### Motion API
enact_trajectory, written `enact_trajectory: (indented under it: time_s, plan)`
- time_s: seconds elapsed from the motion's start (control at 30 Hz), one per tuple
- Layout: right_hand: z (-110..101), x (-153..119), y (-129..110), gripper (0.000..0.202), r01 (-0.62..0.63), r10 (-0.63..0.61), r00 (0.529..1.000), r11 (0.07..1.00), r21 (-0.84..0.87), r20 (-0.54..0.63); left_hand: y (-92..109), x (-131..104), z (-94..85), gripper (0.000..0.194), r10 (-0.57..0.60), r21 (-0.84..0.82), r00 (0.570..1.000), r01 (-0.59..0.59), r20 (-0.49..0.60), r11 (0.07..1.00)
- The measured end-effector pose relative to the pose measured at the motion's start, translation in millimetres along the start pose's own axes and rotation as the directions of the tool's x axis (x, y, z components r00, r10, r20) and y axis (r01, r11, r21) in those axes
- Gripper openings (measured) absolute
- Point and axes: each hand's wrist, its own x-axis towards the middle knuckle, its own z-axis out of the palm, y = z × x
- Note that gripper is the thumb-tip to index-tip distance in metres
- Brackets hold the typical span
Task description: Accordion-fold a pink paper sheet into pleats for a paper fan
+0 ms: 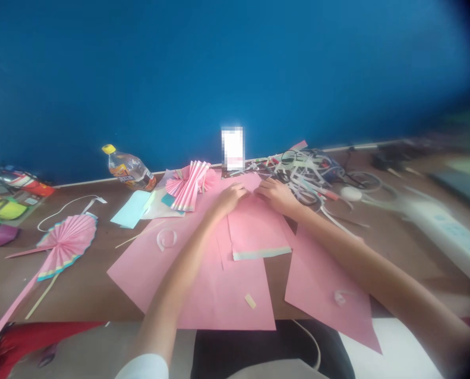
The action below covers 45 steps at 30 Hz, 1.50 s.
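In the head view, a small pink sheet of paper [258, 229] with a pale blue and yellow strip along its near edge lies on larger pink sheets [235, 295]. My left hand [235, 196] is at its far left corner, fingers bent and closed on the paper's far edge. Opposite it, my right hand [275, 193] has its fingers curled on the same edge at the right. The fingertips are partly hidden and somewhat blurred. Beyond the left hand sits a pleated pink paper piece [191, 184].
A pleated pink fan [71, 242] with a stick lies at the left. A drink bottle [130, 168] leans near the blue wall. Light blue paper [131, 209] is beside it. Tangled paper strips [309, 171] pile up at the back right, near a white power strip [451, 231].
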Motion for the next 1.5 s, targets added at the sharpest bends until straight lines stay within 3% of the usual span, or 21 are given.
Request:
enact_trajectory:
  time_s: [0.2, 0.33, 0.7, 0.97, 1.3, 1.5]
  plan:
    - [6, 0, 4, 0.031, -0.021, 0.020, 1.000, 0.990, 0.143, 0.007, 3, -1, -5.7, 0.030, 0.004, -0.064, 0.999, -0.006, -0.033, 0.998]
    - [5, -1, 3, 0.030, -0.055, 0.044, 0.997, 0.980, 0.193, 0.060, -1, -1, -1.6, 0.031, 0.010, -0.019, 1.000, -0.010, 0.009, 1.000]
    - [15, -5, 5, 0.036, 0.012, -0.012, 1.000, 1.000, 0.024, 0.001, 2, -2, 4.0, 0.033, 0.073, 0.049, 0.996, -0.070, -0.042, 0.996]
    - [14, -6, 5, 0.034, 0.039, -0.039, 0.999, 0.999, 0.006, 0.025, 3, 0, 7.3, 0.036, 0.085, 0.063, 0.996, -0.084, -0.023, 0.995]
    - [4, -4, -5, 0.028, 0.102, -0.081, 0.989, 0.979, -0.179, 0.122, 1, -7, 2.2, 0.027, 0.063, 0.177, 0.998, -0.057, -0.028, 0.983]
    - [6, -4, -4, 0.027, 0.019, -0.011, 0.995, 0.996, -0.086, 0.097, 2, -9, 2.8, 0.023, 0.056, 0.213, 0.998, -0.049, -0.028, 0.976]
